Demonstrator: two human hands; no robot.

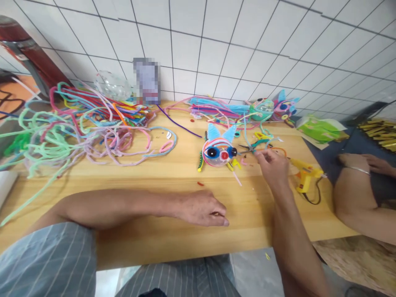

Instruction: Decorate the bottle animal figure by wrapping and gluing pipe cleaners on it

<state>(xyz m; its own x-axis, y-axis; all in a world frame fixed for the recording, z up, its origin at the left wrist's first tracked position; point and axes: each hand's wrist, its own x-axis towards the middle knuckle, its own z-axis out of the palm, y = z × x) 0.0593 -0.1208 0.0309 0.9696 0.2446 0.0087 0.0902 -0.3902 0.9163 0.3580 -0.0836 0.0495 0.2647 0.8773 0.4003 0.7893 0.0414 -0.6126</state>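
Note:
My left hand (201,208) rests on the wooden table, palm down, fingers curled; what lies inside them, if anything, is hidden. My right hand (274,167) pinches at the lower handle of small teal-handled pliers (259,144), whose thin jaws are spread and point left. Left of the pliers stands a craft animal figure (218,154) with a clear round body, light-blue pipe-cleaner ears, big blue-and-black eyes and a red nose. Yellow pieces (236,163) and a pale strip (237,178) lie by it. A small red bit (200,184) lies between the figure and my left hand.
Tangled pipe cleaners (46,136) cover the left side. A bundle of blue pipe cleaners (219,108) and another finished figure (284,108) are by the tiled wall. At right are a yellow glue gun (309,175) with its cord, a green packet (321,128) and another person's arm (355,194).

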